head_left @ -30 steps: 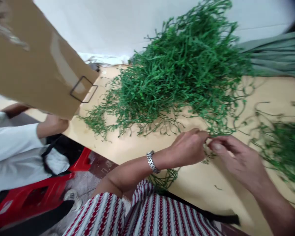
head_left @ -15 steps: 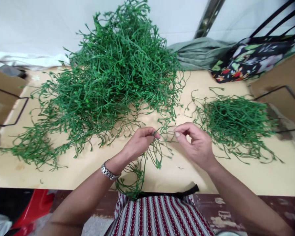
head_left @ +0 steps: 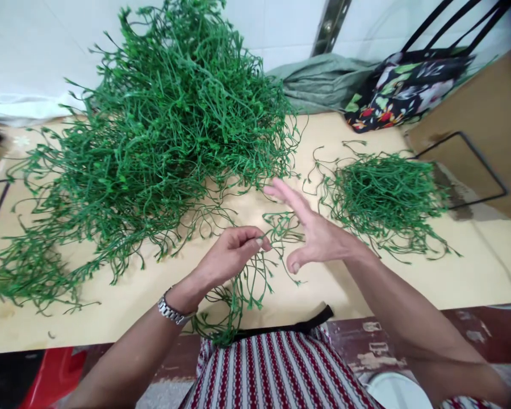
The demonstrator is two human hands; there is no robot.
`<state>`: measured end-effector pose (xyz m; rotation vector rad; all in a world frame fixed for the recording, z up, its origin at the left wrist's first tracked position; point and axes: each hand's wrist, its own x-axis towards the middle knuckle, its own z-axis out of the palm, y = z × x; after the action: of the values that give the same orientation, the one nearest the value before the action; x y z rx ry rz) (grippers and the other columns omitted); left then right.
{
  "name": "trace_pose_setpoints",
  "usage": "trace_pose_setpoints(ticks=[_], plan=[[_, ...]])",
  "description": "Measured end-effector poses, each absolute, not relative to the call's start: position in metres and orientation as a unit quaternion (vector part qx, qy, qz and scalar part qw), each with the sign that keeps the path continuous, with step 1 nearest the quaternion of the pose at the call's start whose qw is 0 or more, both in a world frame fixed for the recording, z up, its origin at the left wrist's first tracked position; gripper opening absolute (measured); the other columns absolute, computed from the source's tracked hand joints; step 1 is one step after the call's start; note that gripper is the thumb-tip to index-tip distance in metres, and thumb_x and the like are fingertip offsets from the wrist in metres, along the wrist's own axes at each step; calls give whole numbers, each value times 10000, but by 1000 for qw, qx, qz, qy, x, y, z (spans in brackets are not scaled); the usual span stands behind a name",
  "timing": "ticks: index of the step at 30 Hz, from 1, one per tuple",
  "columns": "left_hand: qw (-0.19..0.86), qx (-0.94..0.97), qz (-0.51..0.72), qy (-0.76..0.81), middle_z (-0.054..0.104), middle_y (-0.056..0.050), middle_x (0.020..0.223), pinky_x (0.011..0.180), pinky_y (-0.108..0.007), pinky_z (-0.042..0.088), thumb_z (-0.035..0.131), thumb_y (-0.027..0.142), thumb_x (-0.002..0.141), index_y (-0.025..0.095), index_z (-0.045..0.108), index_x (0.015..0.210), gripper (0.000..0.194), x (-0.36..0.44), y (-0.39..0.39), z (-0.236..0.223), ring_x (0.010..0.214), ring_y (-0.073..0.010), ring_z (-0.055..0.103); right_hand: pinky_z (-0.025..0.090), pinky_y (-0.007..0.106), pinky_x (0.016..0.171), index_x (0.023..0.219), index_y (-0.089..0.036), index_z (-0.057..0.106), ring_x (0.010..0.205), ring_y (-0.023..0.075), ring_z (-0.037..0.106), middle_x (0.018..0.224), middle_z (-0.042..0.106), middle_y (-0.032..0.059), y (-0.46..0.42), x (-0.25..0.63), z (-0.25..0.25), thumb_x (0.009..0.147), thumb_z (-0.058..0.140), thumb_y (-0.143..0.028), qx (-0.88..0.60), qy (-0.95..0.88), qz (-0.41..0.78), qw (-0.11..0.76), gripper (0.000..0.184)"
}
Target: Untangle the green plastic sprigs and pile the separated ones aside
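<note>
My left hand, with a metal watch at its wrist, is closed, thumb and fingers pinching thin green stems that hang below it. They look like artificial plant stems with small forked tips. My right hand is open, thumb and fingers spread wide, just right of the left hand. A few loose stems show between the two hands; the right hand does not grip them. Below my left wrist, a small clump of stems lies at the table's front edge.
A tall heap of green stems fills the back left of the table. A smaller, flatter pile lies at the right. Behind stand a flowered bag, grey-green cloth and a cardboard box with a black wire frame.
My right hand has opened from a pinch and spread its fingers, letting go of the stem ends. My left hand keeps its pinch, slightly lower. The whole view has shifted a little.
</note>
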<state>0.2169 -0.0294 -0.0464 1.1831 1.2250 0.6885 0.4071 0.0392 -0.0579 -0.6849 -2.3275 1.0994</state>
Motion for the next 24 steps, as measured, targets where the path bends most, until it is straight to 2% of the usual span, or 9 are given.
trace_pose_setpoints(ticks=[2,4,7,10,16,20,24], plan=[[605,516,317,517,373,58,521,450,-210,192,498,302,787,132,582,736,197,219,-30,-48,460,-53,259,144,532,1068,1413,-250,38,1324,286,217,1395,327,116,36,401,-68,521,687,-640,-233,-814,474,243,1170],[606,514,328,512,407,45,557,476,-210,227,525,313,772,131,577,719,197,221,-30,-51,496,-59,302,202,497,1064,1398,-267,137,1283,257,312,1342,404,98,31,395,-76,551,718,-568,-232,-774,529,259,1070],[618,490,353,503,442,33,583,501,-212,258,569,327,742,126,586,707,205,223,-31,-55,526,-65,339,289,443,1042,1289,-271,375,1222,216,405,1250,491,61,25,389,-83,638,720,-437,-211,-748,563,280,755],[643,449,373,496,428,38,544,480,-206,246,606,351,709,119,582,639,244,225,-30,-55,498,-55,329,304,422,1043,1117,-244,532,1217,199,411,1159,539,45,23,386,-85,683,702,-343,-178,-764,528,325,477],[692,400,354,486,421,44,469,404,-195,185,674,390,635,117,549,543,315,227,-27,-52,413,-35,298,309,394,1038,1217,-223,454,1217,192,409,1233,485,73,20,387,-85,686,682,-255,-190,-776,508,323,578],[709,371,335,498,369,61,430,376,-193,160,686,403,621,122,553,548,320,226,-25,-56,372,-29,257,442,311,886,1129,-186,504,1001,151,550,1064,560,54,15,384,-85,702,626,-195,-210,-777,491,333,443],[671,396,361,512,456,40,507,396,-181,189,679,323,637,116,638,716,225,222,-24,-57,416,-33,295,471,240,740,998,-161,545,832,115,585,941,600,43,13,386,-90,767,554,-186,-275,-796,409,351,233]])
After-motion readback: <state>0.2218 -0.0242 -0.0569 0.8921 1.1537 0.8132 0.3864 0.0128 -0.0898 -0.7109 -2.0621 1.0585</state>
